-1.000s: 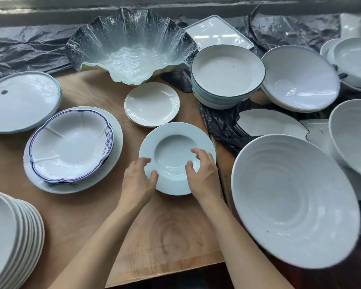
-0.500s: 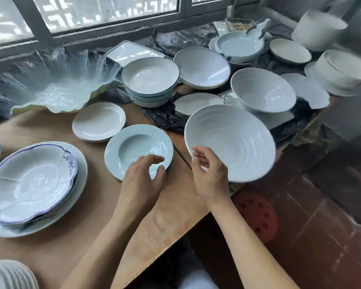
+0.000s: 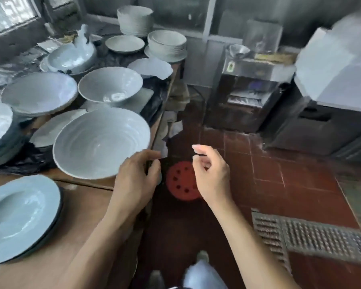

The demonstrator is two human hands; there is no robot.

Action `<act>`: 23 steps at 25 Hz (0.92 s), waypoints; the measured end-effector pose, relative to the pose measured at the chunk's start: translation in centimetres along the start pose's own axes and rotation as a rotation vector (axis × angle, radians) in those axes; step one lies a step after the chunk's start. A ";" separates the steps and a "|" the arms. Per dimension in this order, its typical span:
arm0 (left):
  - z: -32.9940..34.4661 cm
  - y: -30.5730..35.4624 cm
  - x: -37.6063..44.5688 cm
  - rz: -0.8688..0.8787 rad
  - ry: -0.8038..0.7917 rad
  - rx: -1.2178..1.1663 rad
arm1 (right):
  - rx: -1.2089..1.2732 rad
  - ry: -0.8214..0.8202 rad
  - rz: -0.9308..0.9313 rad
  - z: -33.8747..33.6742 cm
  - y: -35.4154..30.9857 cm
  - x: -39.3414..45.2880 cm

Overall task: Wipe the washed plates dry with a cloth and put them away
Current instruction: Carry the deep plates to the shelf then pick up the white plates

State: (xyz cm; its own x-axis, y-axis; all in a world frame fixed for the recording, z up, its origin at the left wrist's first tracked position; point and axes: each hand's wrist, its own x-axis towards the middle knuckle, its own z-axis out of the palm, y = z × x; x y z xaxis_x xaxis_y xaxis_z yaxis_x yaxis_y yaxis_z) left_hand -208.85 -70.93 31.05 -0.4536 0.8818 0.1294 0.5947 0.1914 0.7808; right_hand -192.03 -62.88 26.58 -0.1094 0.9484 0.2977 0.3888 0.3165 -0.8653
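Observation:
The pale blue wide-rimmed plate (image 3: pixel 19 215) lies on the wooden table (image 3: pixel 86 205) at lower left, on top of another plate. Neither hand touches it. My left hand (image 3: pixel 138 176) hovers at the table's right edge, just beside the rim of a large ribbed white bowl (image 3: pixel 100 142), with its fingers loosely curled and nothing in them. Out over the red tiled floor, my right hand (image 3: pixel 211 174) hangs in the air, fingers loosely bent and holding nothing. No cloth is in view.
More bowls (image 3: pixel 108 86) and plates (image 3: pixel 40 92) crowd the table on black plastic, with plate stacks (image 3: pixel 167 44) at the back. A red perforated disc (image 3: pixel 181 180) and a drain grate (image 3: pixel 300 232) lie on the floor. A steel machine (image 3: pixel 248 80) and counter (image 3: pixel 342 69) stand to the right.
Both hands have let go of the pale blue plate, which stays on the table. The view has swung right and my right hand has moved out over the floor.

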 end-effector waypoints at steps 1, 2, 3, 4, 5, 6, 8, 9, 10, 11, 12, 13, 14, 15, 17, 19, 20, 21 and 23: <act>1.9 1.8 0.3 0.051 -0.061 -0.002 | -0.008 0.072 0.032 -2.7 1.2 0.0; 3.8 3.6 0.5 0.097 -0.116 0.007 | -0.019 0.133 0.059 -5.1 2.3 0.0; 5.7 5.3 0.5 0.142 -0.162 0.024 | -0.030 0.186 0.083 -7.5 3.4 0.0; 7.7 7.0 0.6 0.182 -0.203 0.034 | -0.037 0.239 0.106 -9.9 4.5 -0.1; 9.8 8.8 0.5 0.214 -0.237 0.033 | -0.043 0.288 0.129 -12.2 5.6 -0.3; 12.4 10.9 0.4 0.247 -0.277 0.021 | -0.051 0.350 0.151 -15.1 6.9 -0.5; 16.9 14.8 0.1 0.307 -0.342 0.004 | -0.067 0.452 0.192 -20.3 9.3 -0.8; 19.3 16.9 -0.2 0.340 -0.378 -0.003 | -0.073 0.495 0.221 -23.1 10.4 -1.0; 21.7 18.8 -0.6 0.376 -0.417 -0.013 | -0.080 0.532 0.252 -25.8 11.5 -1.2; 24.5 21.1 -1.4 0.414 -0.464 -0.025 | -0.092 0.573 0.279 -28.9 12.7 -1.6; 26.9 23.0 -2.1 0.446 -0.504 -0.035 | -0.110 0.607 0.299 -31.7 13.6 -1.9; 29.2 24.8 -2.9 0.473 -0.534 -0.045 | -0.124 0.632 0.316 -34.2 14.6 -2.2; 31.6 26.6 -3.7 0.495 -0.561 -0.055 | -0.137 0.651 0.339 -36.8 15.5 -2.6; 33.8 28.3 -4.7 0.517 -0.583 -0.061 | -0.144 0.664 0.362 -39.1 16.3 -3.2; 38.4 31.7 -7.0 0.560 -0.644 -0.070 | -0.169 0.706 0.396 -44.0 18.1 -4.8; 42.2 34.7 -9.1 0.603 -0.727 -0.079 | -0.199 0.766 0.435 -48.1 19.8 -6.2; 43.9 36.0 -10.1 0.628 -0.767 -0.082 | -0.214 0.800 0.454 -49.8 20.6 -6.9; 45.7 37.5 -11.1 0.652 -0.811 -0.084 | -0.225 0.841 0.471 -51.6 21.4 -7.5; 49.1 40.0 -12.5 0.705 -0.880 -0.091 | -0.240 0.907 0.504 -54.5 23.0 -8.4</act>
State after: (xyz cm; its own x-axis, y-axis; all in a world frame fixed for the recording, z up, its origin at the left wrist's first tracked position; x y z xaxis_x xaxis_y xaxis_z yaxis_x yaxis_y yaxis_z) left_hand -146.86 -53.12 30.64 0.6107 0.7840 0.1112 0.4660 -0.4694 0.7500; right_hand -132.30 -64.76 26.20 0.7985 0.5671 0.2021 0.3799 -0.2144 -0.8998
